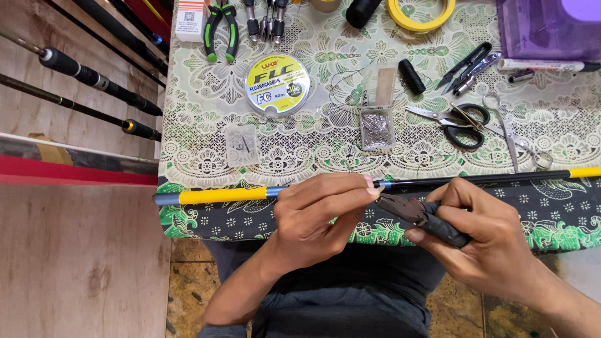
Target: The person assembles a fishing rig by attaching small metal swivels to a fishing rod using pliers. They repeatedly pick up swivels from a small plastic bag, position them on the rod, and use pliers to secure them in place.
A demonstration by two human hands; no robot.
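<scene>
Pinching the fishing rod is the left hand; right hand is gripping black pliers tight.

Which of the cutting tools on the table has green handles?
The pliers at the top edge, left of the round line spool, have green-and-black handles. The scissors have black handles, and the small snips are black and metal.

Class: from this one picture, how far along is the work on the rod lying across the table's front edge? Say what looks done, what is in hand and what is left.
Done: tools such as the line spool and scissors are laid out. In hand: the left hand pinches at the rod, while the right hand holds pliers at that spot. Left: no finished fitting shows on the rod.
</scene>
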